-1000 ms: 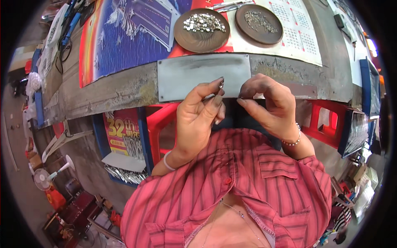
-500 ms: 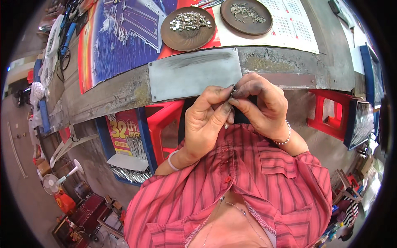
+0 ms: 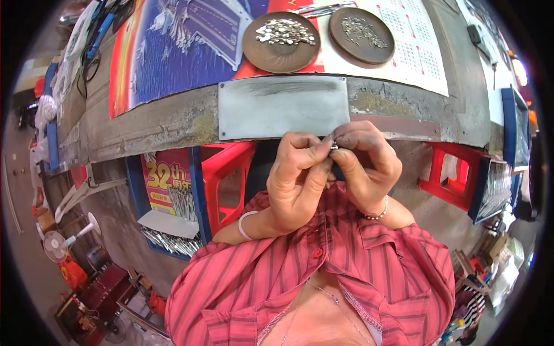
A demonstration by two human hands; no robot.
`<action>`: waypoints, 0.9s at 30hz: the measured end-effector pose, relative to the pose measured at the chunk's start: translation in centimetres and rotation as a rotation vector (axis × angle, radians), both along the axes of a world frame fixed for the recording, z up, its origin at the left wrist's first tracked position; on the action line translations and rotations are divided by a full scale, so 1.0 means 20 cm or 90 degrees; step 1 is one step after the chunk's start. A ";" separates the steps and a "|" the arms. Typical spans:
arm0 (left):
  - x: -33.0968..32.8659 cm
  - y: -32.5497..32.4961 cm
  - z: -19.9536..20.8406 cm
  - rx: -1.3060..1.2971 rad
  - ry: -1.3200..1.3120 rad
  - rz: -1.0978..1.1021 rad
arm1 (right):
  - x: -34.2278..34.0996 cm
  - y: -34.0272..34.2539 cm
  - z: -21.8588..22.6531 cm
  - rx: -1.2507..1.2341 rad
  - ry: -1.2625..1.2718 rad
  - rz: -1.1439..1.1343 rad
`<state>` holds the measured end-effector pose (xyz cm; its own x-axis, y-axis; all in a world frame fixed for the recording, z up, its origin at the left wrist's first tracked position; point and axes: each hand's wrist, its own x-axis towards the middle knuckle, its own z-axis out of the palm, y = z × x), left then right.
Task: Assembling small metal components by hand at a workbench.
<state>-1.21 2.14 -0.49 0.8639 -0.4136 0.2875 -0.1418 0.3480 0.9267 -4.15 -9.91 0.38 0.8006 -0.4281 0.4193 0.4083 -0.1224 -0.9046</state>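
Observation:
A tiny shiny metal piece (image 3: pixel 333 146) sits between my fingertips, too small to name exactly. My left hand (image 3: pixel 297 183) pinches at it with thumb and forefinger, and my right hand (image 3: pixel 369 164) closes on it from the other side. The fingertips of both hands meet and hide most of the piece. Both hands are held just in front of the bench edge, near a pale metal sheet (image 3: pixel 280 112) fastened there. Beyond it, a brown dish (image 3: pixel 280 62) holds many shiny round bits, and a second brown dish (image 3: pixel 375 56) holds small thin metal pins.
Printed poster sheets (image 3: pixel 173 75) cover part of the worn bench (image 3: pixel 161 135). Tweezer-like metal tools (image 3: pixel 323 8) lie behind the dishes. Below the bench are red stools (image 3: pixel 228 167) and blue trays (image 3: pixel 202 202) with thin metal pieces. A fan (image 3: pixel 56 247) stands at left.
The view has shifted, so the bench and dishes appear moved. Both hands keep their pinch, and a brighter bit of the small metal piece now shows between the fingertips.

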 end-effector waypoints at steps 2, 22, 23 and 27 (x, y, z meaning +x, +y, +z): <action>0.00 0.01 0.00 -0.005 0.020 -0.002 | -0.01 0.01 0.01 -0.123 0.024 -0.054; 0.03 0.06 0.00 -0.213 0.441 -0.199 | 0.03 -0.09 -0.02 -0.076 0.059 -0.193; 0.02 0.07 -0.02 -0.219 0.450 -0.195 | 0.03 -0.05 0.00 -0.120 -0.019 -0.018; 0.03 0.05 -0.03 -0.248 0.485 -0.206 | 0.07 -0.07 -0.04 -0.041 0.119 -0.164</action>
